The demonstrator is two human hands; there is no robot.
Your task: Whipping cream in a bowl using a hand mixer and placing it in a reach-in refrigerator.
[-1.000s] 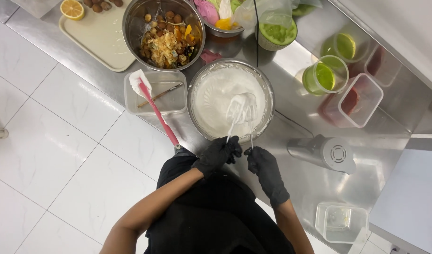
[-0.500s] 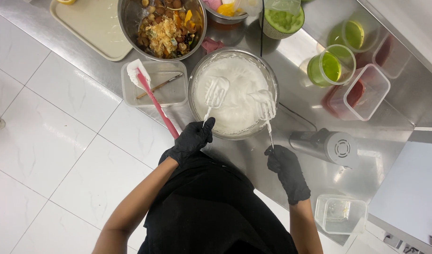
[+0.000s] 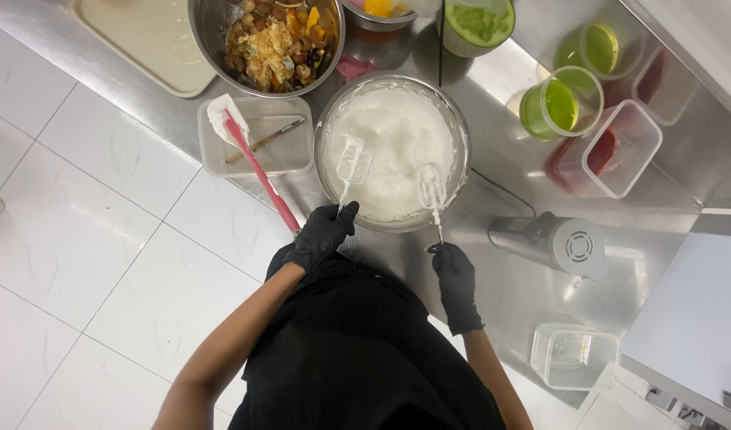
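Together, both gloved hands grasp cream-coated beaters: left hand (image 3: 321,235) one beater (image 3: 349,163), right hand (image 3: 454,271) another beater (image 3: 431,189), over the bowl (image 3: 457,131) at 12 o'clock.

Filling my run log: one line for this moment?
left hand: holds beater | right hand: holds beater | both over cream bowl

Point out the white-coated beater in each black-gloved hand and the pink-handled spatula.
Left-hand white-coated beater (image 3: 350,162), head view, on its whisk head.
Right-hand white-coated beater (image 3: 432,188), head view, whisk head.
Pink-handled spatula (image 3: 258,170), head view, mid-handle.
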